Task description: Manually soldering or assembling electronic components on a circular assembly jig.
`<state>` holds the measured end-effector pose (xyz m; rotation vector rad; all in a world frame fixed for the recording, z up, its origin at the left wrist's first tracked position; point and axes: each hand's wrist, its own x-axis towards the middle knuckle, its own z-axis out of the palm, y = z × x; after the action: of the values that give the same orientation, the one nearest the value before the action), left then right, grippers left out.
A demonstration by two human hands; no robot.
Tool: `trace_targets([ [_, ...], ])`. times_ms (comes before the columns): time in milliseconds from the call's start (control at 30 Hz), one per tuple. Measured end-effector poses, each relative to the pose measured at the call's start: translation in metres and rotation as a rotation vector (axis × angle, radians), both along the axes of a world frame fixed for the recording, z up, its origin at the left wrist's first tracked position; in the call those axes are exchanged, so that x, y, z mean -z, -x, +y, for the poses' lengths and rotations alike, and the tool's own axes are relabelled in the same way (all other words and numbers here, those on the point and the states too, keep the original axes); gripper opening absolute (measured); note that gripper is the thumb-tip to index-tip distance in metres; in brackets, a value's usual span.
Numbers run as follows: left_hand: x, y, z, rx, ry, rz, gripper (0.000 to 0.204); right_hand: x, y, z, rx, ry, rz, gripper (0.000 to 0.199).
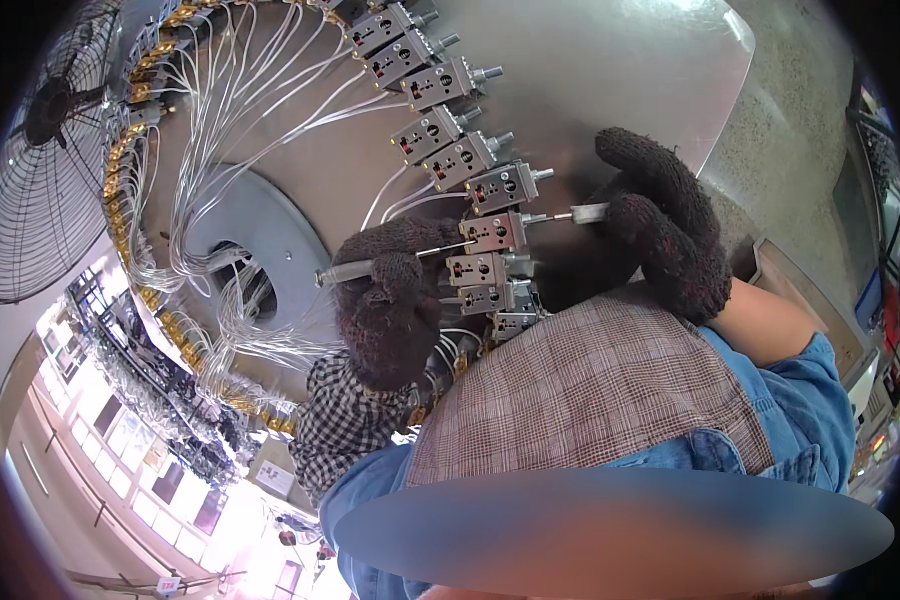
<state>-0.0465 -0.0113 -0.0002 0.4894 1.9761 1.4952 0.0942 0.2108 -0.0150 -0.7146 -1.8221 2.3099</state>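
Both my hands wear dark knitted gloves. My left hand [385, 310] is closed round a slim screwdriver [348, 272] with a pale, see-through handle, and its thin shaft reaches the left side of a small grey metal switch-like block [492, 233]. My right hand [670, 225] pinches a second screwdriver [589, 213] with a short pale handle. That tool's tip points at the threaded stud on the same block's right side; whether it touches cannot be made out. More such blocks [457, 160] stand in a curved row above and below this one, each with a stud facing outward.
White wires [195, 200] run from the blocks across a round metal table to a grey ring [280, 225] with a central hole. Brass-coloured fittings [120, 180] line the table's left rim. A large caged fan [50, 110] stands at left. A metal sheet surface [650, 70] lies beyond the blocks.
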Motion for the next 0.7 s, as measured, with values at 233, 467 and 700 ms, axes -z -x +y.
trace_targets([
  [233,-0.002,-0.004,0.017,-0.171,-0.547,-0.527,0.017,-0.007,0.003,-0.011,-0.029,0.008,-0.048,0.041],
  [467,-0.015,0.002,0.028,-0.118,-0.511,-0.608,0.016,-0.007,0.003,-0.016,0.043,0.076,0.057,0.043],
  [700,-0.019,0.006,0.034,-0.127,-0.553,-0.700,0.017,-0.008,0.004,-0.009,-0.123,-0.759,0.125,0.039],
])
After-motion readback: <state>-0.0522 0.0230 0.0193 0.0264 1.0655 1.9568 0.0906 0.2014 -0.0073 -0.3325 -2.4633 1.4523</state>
